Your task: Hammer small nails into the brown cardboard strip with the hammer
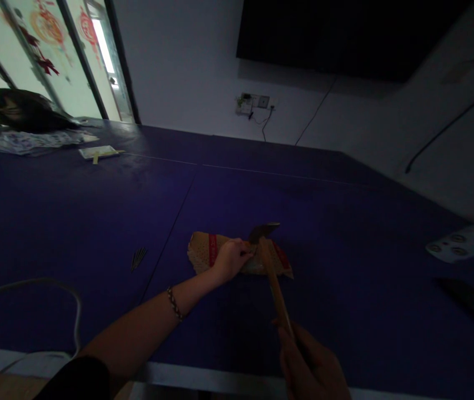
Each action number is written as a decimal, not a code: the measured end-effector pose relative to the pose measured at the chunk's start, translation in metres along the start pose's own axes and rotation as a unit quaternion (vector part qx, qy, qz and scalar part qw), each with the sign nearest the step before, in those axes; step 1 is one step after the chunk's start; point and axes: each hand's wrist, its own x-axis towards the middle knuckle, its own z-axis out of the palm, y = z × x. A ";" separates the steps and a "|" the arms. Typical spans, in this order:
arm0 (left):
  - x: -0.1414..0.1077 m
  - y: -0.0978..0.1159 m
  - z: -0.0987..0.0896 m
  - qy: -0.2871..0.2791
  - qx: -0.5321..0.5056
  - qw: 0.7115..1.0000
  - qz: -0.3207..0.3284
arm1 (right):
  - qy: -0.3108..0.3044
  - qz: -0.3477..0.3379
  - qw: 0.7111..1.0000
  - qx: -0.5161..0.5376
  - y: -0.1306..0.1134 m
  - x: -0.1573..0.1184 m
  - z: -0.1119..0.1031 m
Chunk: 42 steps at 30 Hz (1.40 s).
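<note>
A hammer (276, 283) with a wooden handle and a dark metal head is in my right hand (309, 361), its fingers closed round the lower handle. The hammer head is over the right part of a patterned tan packet (201, 250) with red bands, which lies on the purple table (324, 222). My left hand (231, 258) rests on the packet just left of the head, thumb and finger pinched together. Whatever is between those fingertips is too small and dark to make out. Several thin dark nails (139, 258) lie to the left.
A white cable (76, 311) loops at the left front. A power strip (464, 243) and a dark flat object (470, 303) lie at the right. Towards the back left are a white tray (99, 151), papers (33, 141) and a black bag (26, 111). Behind is a wall with sockets.
</note>
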 end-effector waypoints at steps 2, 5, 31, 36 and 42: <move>0.000 0.001 0.000 0.002 -0.001 1.000 -0.004 | -0.007 -0.013 1.000 -0.011 0.000 0.001 0.000; -0.001 0.001 0.001 0.008 -0.002 1.000 -0.014 | -0.015 -0.017 1.000 -0.021 0.004 0.003 0.001; 0.004 0.002 -0.009 -0.037 -0.029 0.998 -0.031 | 0.058 0.057 0.978 0.192 0.020 0.016 -0.011; 0.004 0.003 -0.009 -0.048 -0.026 0.998 -0.033 | 0.059 0.098 0.968 0.221 0.035 0.023 -0.003; 0.003 0.002 -0.009 -0.051 -0.032 0.997 -0.042 | 0.034 0.085 0.974 0.206 0.035 0.020 -0.002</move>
